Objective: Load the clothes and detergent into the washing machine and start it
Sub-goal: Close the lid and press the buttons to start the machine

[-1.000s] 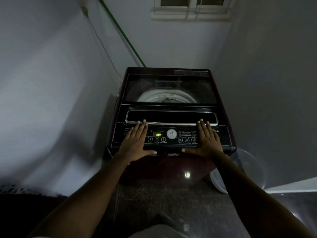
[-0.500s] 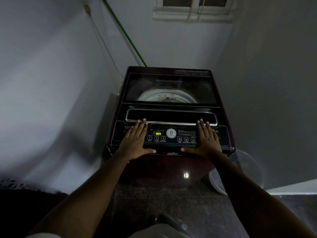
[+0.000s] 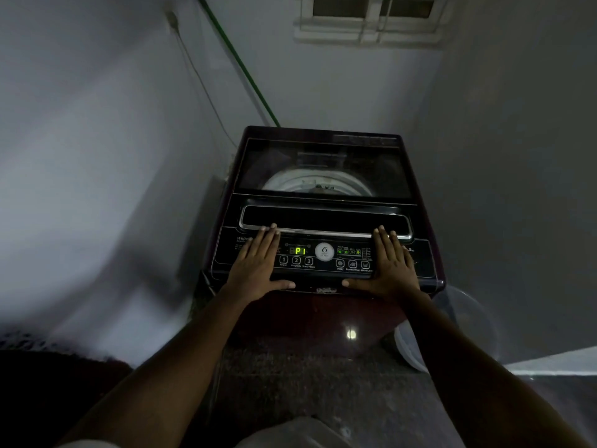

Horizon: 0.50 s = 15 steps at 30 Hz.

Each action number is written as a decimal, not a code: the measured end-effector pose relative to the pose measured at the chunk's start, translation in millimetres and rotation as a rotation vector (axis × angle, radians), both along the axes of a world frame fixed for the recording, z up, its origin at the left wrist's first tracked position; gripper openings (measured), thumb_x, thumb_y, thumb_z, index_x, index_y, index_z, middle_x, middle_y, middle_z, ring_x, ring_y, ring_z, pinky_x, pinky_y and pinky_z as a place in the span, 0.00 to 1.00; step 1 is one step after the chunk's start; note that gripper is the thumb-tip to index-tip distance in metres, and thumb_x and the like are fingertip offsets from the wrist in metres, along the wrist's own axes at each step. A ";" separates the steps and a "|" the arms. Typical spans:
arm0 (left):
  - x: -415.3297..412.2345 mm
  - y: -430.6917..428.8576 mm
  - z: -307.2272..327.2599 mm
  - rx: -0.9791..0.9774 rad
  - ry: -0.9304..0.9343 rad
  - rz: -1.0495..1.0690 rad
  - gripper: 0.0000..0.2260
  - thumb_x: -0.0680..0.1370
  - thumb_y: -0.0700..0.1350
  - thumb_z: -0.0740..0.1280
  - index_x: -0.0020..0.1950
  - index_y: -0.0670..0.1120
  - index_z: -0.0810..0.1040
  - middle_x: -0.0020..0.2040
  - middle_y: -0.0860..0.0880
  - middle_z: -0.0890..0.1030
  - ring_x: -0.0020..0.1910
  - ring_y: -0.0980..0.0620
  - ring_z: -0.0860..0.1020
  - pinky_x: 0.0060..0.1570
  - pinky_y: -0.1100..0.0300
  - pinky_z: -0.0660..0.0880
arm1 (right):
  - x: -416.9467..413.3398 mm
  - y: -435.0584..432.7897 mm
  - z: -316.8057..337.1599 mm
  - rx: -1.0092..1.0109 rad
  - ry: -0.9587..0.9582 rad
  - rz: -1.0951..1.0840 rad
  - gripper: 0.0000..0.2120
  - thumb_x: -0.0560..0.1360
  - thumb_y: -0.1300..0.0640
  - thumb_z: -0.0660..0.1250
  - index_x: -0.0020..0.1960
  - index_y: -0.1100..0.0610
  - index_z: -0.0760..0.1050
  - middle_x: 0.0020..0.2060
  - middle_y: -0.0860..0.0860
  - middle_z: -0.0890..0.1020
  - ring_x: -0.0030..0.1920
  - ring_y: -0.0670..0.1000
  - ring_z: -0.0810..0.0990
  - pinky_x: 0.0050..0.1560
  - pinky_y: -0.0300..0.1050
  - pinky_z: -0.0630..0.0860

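Display [image 3: 300, 250] now reads P1, not on; nothing else shifts. Washing machine [image 3: 323, 307] sits frame centre, lid [image 3: 323, 163] shut. Left hand [image 3: 258, 266] and right hand [image 3: 392, 266] lie flat, fingers straight, on control panel [image 3: 423, 253] flanking display. Step: starting; next likely press Start/Pause button [image 3: 308, 261]. Plastic tub [image 3: 465, 324] lower right, green pipe [image 3: 239, 63] upper left; nothing obstructs.

Maroon washing machine [image 3: 323, 305], black control panel [image 3: 323, 257], green display [image 3: 300, 251].

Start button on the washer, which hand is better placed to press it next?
Left. The left hand lies flat on the panel right beside the Start/Pause button. The right hand lies flat farther off, past the dial and other buttons.
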<state>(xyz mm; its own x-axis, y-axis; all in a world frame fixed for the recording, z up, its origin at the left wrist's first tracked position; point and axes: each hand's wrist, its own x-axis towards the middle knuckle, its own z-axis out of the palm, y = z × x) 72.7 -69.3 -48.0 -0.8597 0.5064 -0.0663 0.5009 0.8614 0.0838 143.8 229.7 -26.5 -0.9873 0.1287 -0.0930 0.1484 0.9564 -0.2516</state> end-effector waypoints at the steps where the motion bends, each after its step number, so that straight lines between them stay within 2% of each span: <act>1: 0.4 0.2 -0.2 -0.003 0.009 0.001 0.56 0.68 0.76 0.57 0.79 0.42 0.36 0.79 0.46 0.33 0.78 0.48 0.34 0.73 0.52 0.35 | 0.3 0.2 0.0 0.000 -0.001 0.000 0.68 0.52 0.15 0.56 0.78 0.52 0.35 0.78 0.47 0.38 0.76 0.48 0.32 0.76 0.54 0.40; 5: 0.9 -1.9 -3.4 0.006 0.048 -0.007 0.53 0.68 0.76 0.54 0.80 0.44 0.40 0.79 0.46 0.36 0.79 0.47 0.37 0.74 0.50 0.38 | 0.2 -0.1 0.2 -0.012 0.006 0.004 0.68 0.52 0.15 0.57 0.78 0.52 0.35 0.78 0.47 0.38 0.76 0.48 0.33 0.75 0.53 0.39; 8: 4.6 -4.6 -11.3 -0.004 0.140 -0.075 0.43 0.72 0.74 0.51 0.81 0.52 0.48 0.81 0.42 0.44 0.80 0.41 0.43 0.76 0.43 0.47 | 0.8 -0.5 1.2 -0.010 0.008 0.005 0.68 0.52 0.15 0.57 0.78 0.53 0.35 0.78 0.47 0.38 0.76 0.48 0.33 0.75 0.52 0.38; 11: 8.6 -5.3 -18.9 0.007 0.231 -0.136 0.32 0.76 0.71 0.49 0.76 0.57 0.59 0.80 0.39 0.55 0.78 0.35 0.54 0.74 0.37 0.55 | 0.3 -0.3 1.7 -0.014 0.008 0.001 0.68 0.52 0.15 0.57 0.78 0.52 0.35 0.78 0.47 0.38 0.76 0.47 0.32 0.75 0.52 0.38; 15: 6.5 -8.5 -24.4 -0.012 0.276 -0.170 0.28 0.77 0.69 0.50 0.72 0.57 0.65 0.79 0.38 0.57 0.77 0.33 0.56 0.72 0.35 0.56 | 0.4 0.0 0.7 -0.017 0.006 0.001 0.68 0.53 0.16 0.58 0.78 0.52 0.35 0.78 0.47 0.38 0.76 0.47 0.32 0.75 0.52 0.39</act>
<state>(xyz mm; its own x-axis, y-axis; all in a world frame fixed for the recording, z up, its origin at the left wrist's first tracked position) 79.1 -77.9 -72.4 -0.7490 0.6451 0.1511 0.6403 0.7634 -0.0852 144.2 229.7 -25.9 -0.9880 0.1261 -0.0893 0.1458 0.9522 -0.2683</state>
